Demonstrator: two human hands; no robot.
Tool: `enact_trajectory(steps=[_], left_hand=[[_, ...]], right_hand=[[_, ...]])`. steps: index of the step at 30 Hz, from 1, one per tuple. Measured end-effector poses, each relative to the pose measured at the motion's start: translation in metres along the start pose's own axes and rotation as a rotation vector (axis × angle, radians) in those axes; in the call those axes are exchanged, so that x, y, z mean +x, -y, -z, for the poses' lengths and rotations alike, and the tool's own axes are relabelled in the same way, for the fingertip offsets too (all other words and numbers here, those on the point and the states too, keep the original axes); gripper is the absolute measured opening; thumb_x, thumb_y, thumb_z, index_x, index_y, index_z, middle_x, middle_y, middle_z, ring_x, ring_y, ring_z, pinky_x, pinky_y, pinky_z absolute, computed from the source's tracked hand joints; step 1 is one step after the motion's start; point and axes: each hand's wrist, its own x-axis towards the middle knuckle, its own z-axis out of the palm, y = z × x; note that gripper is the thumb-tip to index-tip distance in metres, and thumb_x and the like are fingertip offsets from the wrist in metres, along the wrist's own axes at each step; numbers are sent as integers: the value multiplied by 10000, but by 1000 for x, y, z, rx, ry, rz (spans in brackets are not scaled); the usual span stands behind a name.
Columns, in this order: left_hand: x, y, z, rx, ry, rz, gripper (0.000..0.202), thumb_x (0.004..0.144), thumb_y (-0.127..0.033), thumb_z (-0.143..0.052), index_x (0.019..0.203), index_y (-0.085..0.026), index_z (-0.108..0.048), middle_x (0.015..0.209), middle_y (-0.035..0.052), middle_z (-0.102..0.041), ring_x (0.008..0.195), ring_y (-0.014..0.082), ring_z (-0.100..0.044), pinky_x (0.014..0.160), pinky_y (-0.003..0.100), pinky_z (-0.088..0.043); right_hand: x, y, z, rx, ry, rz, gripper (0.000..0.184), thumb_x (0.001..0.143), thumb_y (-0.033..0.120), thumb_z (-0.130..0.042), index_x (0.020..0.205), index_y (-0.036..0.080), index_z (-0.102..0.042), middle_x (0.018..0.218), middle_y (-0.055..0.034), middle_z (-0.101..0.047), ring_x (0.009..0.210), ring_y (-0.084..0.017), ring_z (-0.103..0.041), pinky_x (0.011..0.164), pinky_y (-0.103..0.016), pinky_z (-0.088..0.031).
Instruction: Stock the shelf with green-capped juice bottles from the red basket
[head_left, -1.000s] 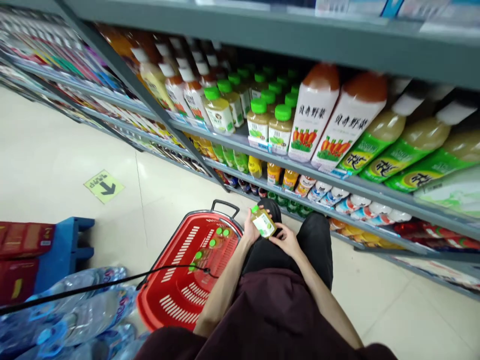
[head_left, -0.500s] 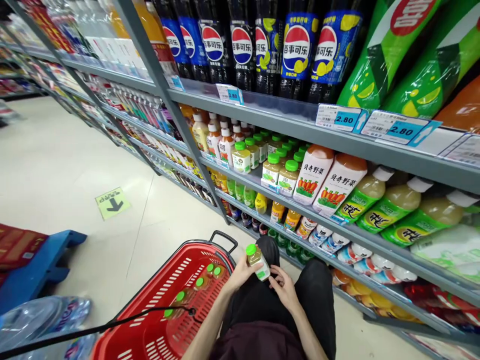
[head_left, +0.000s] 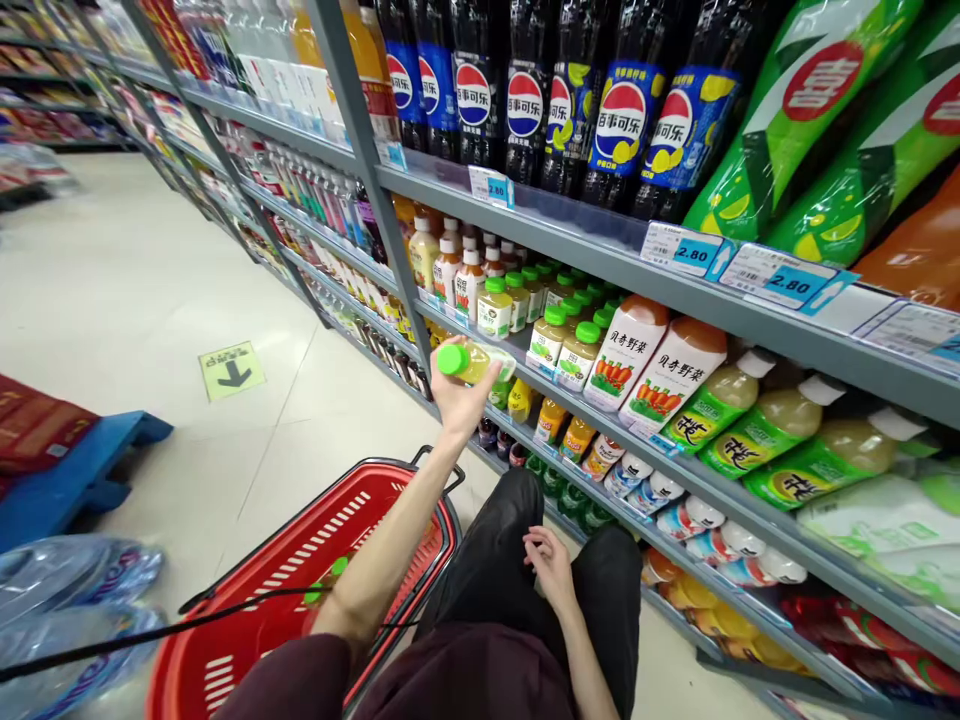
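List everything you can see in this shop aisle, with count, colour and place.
cola bottles: several, dark with blue labels, top shelf
carrot-label bottles: two, white, middle shelf
green-capped juice bottles: many, yellowish, middle shelf
price tags: several, white and blue, shelf edge
basket: one, red, floor
arrow sticker: one, yellow-green, floor
pallet: one, blue, far left
held bottle: one, yellowish, green cap, in left grip
left grip: shut on held bottle, up near middle shelf
right grip: open, on dark trouser leg

Bottle (head_left: 474, 362) yellow, green cap; basket (head_left: 247, 640) red.
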Motion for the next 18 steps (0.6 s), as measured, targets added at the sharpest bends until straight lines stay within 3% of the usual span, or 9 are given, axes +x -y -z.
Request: enact_trajectory(steps=[6, 11, 18], left_hand=[[42, 4, -30, 153, -16, -154, 731, 748, -487, -859, 1332, -204, -524, 1311, 104, -601, 1257, 258, -601, 1079, 403, -511], [62, 10, -50, 204, 128, -195, 703, 747, -434, -858, 1328, -202, -536, 1332, 118, -597, 1221, 277, -609, 978, 406, -556], [79, 26, -67, 403, 287, -157, 647, 707, -352, -854, 1259, -169, -570, 1224, 114, -641, 1161, 306, -622, 1038, 469, -501]], right_hand=[[2, -5, -1, 20, 14, -16, 505, 767, 591, -779, 1062, 187, -704, 976, -104, -773, 639, -195, -706, 517, -262, -507], [3, -5, -1, 25, 38, -29, 430, 765, 511, -789, 1038, 191, -698, 956, -97, -775, 627, -191, -699, 521, -263, -498], [5, -11, 0, 15, 46, -30, 334, 780, 387, -752, 1037, 184, -688, 950, -96, -775, 635, -181, -693, 526, -250, -474]])
